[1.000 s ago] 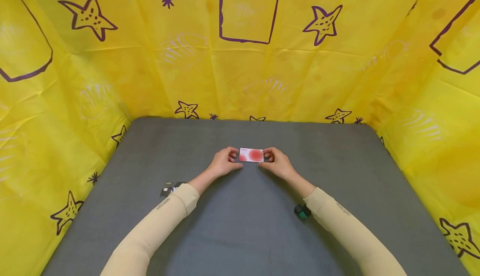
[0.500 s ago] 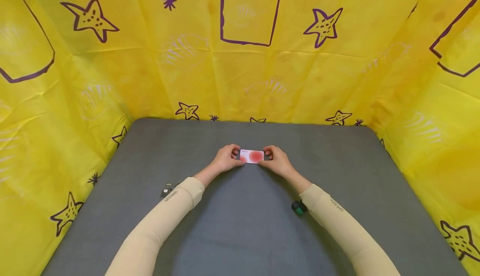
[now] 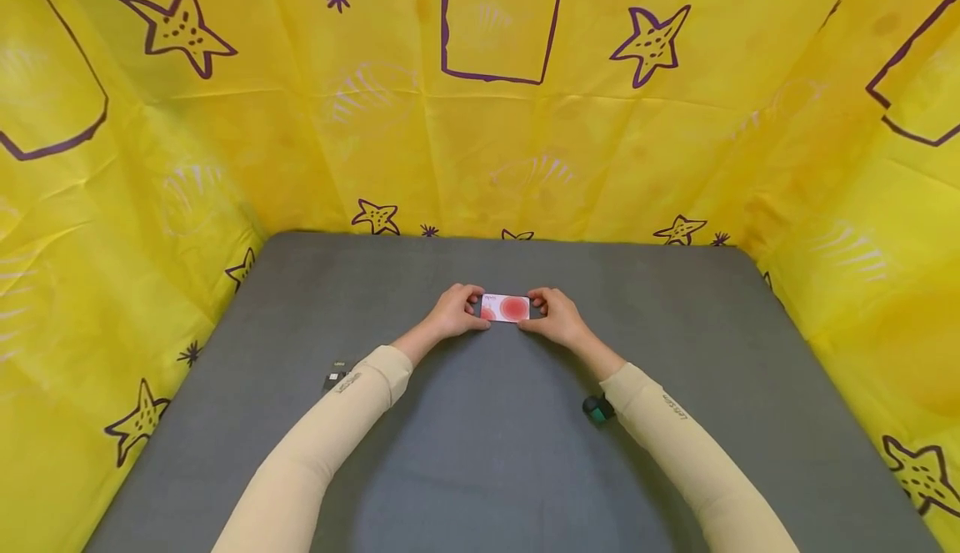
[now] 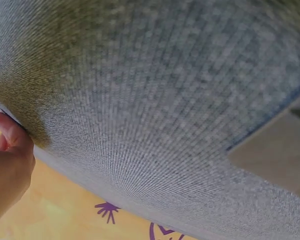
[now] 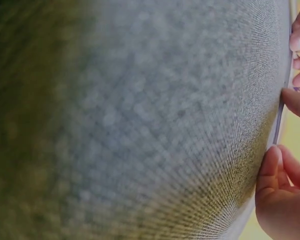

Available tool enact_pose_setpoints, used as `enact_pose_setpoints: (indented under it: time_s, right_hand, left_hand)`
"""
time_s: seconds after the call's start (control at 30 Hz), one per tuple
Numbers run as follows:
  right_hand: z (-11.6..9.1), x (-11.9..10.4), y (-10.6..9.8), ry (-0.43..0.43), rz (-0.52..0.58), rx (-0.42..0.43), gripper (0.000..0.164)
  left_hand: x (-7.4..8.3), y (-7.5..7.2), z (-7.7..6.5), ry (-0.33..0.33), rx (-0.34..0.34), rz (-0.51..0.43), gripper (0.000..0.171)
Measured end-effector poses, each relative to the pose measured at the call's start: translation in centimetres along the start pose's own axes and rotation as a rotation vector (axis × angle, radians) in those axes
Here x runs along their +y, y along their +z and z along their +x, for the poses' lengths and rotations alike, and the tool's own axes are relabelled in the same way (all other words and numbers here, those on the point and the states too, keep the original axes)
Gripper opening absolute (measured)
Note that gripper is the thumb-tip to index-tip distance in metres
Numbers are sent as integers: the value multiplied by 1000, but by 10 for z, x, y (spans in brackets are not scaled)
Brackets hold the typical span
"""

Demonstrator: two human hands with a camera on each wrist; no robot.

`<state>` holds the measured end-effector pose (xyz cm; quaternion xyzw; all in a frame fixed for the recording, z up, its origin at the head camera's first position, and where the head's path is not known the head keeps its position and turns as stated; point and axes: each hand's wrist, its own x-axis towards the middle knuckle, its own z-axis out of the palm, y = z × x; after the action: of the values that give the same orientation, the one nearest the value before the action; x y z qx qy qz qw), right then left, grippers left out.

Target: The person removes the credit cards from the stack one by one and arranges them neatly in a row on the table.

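Observation:
A small rectangular card (image 3: 505,309), white and pink with a large red circle, is held low over or on the grey table at the centre of the head view; I cannot tell whether it touches the surface. My left hand (image 3: 455,311) pinches its left end between thumb and fingers. At the right end my right hand (image 3: 557,317) grips it the same way. The right wrist view shows the thin edge of the card (image 5: 278,122) beside the right-hand fingers (image 5: 271,162). Only part of the left hand (image 4: 10,160) appears in the left wrist view.
Dark cards (image 3: 335,378) lie on the grey table (image 3: 480,453), partly under the left sleeve. A small black-and-green item (image 3: 597,409) sits by the right sleeve. Yellow patterned cloth (image 3: 487,144) walls the back and both sides. A blurred beige flat shape (image 4: 277,147) shows in the left wrist view.
Both hands have closed in on the card, with their thumbs now at its near edge. The left forearm has shifted slightly right and forward, covering more of the dark cards.

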<state>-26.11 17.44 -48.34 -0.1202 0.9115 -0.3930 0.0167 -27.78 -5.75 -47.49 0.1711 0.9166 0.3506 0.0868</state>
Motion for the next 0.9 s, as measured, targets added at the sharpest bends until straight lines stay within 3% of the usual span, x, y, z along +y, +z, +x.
enact_pose_setpoints:
  time_s: [0.17, 0.47, 0.9]
  right_hand:
    - [-1, 1, -2, -49, 4, 8, 55]
    - [1, 1, 1, 21, -44, -28, 53]
    - [0, 2, 1, -6, -31, -6, 53]
  left_hand:
    - [-1, 0, 3, -10, -16, 6, 61]
    - [0, -2, 3, -16, -31, 19, 60]
    - [-5, -1, 3, 80, 11, 49, 55]
